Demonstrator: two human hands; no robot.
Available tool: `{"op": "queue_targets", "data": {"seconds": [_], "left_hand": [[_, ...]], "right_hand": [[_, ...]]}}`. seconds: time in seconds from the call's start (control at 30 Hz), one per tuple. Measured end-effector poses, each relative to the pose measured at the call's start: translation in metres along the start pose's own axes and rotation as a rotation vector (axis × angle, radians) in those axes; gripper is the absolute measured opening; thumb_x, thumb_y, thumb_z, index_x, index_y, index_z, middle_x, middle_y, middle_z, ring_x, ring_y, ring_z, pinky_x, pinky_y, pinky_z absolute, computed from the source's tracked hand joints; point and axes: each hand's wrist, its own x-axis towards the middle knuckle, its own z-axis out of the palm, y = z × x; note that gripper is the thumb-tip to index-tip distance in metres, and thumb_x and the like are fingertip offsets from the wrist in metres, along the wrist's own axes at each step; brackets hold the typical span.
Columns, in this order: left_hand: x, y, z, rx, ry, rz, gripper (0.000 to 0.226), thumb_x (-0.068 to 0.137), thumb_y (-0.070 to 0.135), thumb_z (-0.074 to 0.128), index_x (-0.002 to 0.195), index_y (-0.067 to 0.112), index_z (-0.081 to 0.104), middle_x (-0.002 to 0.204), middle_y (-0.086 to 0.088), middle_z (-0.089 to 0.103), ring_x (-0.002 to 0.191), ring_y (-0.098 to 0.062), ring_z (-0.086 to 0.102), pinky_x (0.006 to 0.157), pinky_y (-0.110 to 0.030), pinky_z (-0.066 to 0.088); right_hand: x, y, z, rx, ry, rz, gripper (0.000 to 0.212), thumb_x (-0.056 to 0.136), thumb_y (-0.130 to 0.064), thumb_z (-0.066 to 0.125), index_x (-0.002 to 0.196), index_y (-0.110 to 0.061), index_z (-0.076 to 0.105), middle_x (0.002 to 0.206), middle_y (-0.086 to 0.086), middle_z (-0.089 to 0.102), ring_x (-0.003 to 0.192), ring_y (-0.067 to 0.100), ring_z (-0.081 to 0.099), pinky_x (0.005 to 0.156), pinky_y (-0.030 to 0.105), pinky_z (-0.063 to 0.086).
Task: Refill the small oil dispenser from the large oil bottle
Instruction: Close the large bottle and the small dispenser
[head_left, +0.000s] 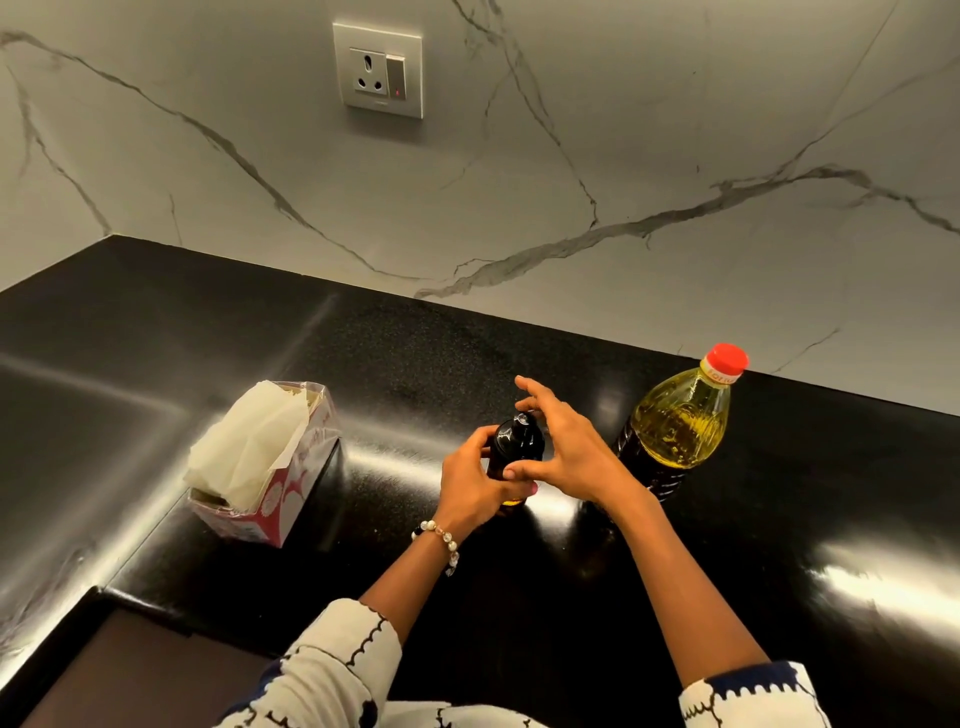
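A small dark oil dispenser (515, 448) with a black top stands on the black counter (415, 364). My left hand (470, 480) grips its body from the left. My right hand (563, 441) is at its top, with fingertips pinching the cap and the thumb lying across the bottle's front. To the right stands the large oil bottle (678, 423), upright, full of yellow oil, with its red cap (723, 358) on. Neither hand touches it.
An open box of tissues (262, 460) sits to the left of the dispenser. A marble wall with a power socket (379, 70) rises behind the counter. The counter's front edge steps in at the lower left.
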Motion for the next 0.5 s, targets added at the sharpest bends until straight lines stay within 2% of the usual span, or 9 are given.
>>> {"op": "queue_targets", "data": {"seconds": [0.1,0.27,0.37,0.5], "left_hand": [[0.0,-0.001,0.0,0.006,0.008,0.005,0.068,0.055,0.021,0.091,0.115,0.026,0.06,0.106,0.012,0.067,0.102,-0.002,0.059,0.077,-0.008,0.041],[0.0,-0.002,0.0,0.003,0.011,0.012,0.069,0.055,0.019,0.091,0.117,0.023,0.06,0.105,0.009,0.068,0.1,-0.002,0.06,0.07,-0.001,0.043],[0.0,-0.002,0.0,0.022,0.012,0.034,0.071,0.055,0.022,0.091,0.118,0.023,0.06,0.107,0.01,0.068,0.101,-0.002,0.059,0.073,-0.003,0.043],[0.0,-0.003,0.001,0.025,0.017,0.027,0.07,0.055,0.022,0.091,0.117,0.023,0.06,0.108,0.009,0.068,0.102,-0.003,0.059,0.078,-0.01,0.044]], "right_hand": [[0.0,0.0,0.0,-0.002,-0.046,-0.016,0.101,0.075,-0.013,0.08,0.151,-0.028,0.015,0.14,0.003,0.049,0.132,0.02,0.043,0.112,0.04,0.036],[0.0,-0.001,0.011,-0.077,0.073,0.03,0.099,0.07,-0.033,0.083,0.149,-0.023,0.024,0.134,0.004,0.049,0.127,0.019,0.04,0.105,0.032,0.034],[0.0,0.001,0.012,-0.041,0.096,0.054,0.106,0.065,-0.039,0.085,0.149,-0.022,0.023,0.135,0.004,0.047,0.128,0.019,0.037,0.105,0.032,0.033],[-0.002,0.003,0.002,0.017,-0.034,0.031,0.097,0.073,-0.022,0.082,0.15,-0.028,0.023,0.143,0.003,0.045,0.133,0.019,0.039,0.112,0.038,0.034]]}}
